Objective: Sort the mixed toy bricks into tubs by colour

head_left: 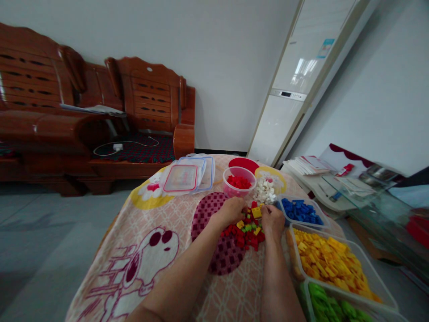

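A loose pile of small bricks [244, 235], mostly red with some green and yellow, lies on the patterned tablecloth. My left hand [233, 210] is at the pile's upper left, fingers curled inward; whatever its fingertips hold is too small to make out. At the upper right of the pile, my right hand [273, 220] has its fingers pressed together beside a yellow brick [256, 212]; whether it grips that brick is unclear. Just beyond the hands stand a round clear tub of red bricks [239, 182] and a heap of white bricks [265, 191].
Right of my right hand are containers of blue bricks [301, 211], yellow bricks [330, 259] and green bricks [326, 306]. Clear lids [181, 178] and a red lid [244, 165] lie at the far edge. A glass-topped surface [378, 219] stands at the right.
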`<state>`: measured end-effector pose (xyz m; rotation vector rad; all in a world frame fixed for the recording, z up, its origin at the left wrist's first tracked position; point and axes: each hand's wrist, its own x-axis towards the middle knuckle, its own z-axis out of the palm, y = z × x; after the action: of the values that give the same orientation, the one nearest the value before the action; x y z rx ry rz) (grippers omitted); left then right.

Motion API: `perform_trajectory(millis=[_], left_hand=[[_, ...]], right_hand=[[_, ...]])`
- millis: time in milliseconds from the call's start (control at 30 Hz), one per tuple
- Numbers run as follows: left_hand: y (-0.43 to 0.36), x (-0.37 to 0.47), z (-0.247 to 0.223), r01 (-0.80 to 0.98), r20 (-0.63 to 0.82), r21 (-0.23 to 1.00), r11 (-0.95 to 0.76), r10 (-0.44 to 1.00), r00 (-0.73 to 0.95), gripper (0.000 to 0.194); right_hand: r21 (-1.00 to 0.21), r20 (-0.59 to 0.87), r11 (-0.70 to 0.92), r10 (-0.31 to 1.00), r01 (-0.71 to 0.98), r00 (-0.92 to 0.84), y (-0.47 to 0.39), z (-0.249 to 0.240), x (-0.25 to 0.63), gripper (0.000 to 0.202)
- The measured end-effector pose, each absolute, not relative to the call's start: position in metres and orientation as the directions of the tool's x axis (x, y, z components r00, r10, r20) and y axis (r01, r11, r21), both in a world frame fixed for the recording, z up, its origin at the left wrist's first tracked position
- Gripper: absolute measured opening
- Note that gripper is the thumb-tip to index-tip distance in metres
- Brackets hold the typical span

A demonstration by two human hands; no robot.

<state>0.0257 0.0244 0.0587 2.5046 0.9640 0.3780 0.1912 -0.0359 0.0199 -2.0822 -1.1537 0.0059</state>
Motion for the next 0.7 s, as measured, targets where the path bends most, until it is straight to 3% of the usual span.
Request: perform_trajectory(millis=[200,300,433,700], left_hand=[[0.028,0.021,0.065,0.434,0.132,0.642,-0.632,0.649,0.75,0.019],[0.028,0.021,0.065,0.352,0.154,0.732,-0.583,0.645,0.748,0.025],[0.03,0.023,0.062,0.26,0.164,0.837,-0.481,0.675,0.72,0.033],[0.034,0.026,0.054,0.152,0.146,0.928,-0.34,0.707,0.692,0.033]], right_hand=[[-0.603,0.347,-0.32,0.72,0.731,0.601,-0.036,0.021,0.19,0.034],[-0.617,0.372,-0.32,0.687,0.719,0.625,-0.037,0.024,0.188,0.035],[-0.659,0.446,-0.195,0.677,0.727,0.586,-0.039,0.03,0.183,0.043],[-0.688,0.505,-0.031,0.696,0.725,0.51,-0.039,0.036,0.178,0.05]])
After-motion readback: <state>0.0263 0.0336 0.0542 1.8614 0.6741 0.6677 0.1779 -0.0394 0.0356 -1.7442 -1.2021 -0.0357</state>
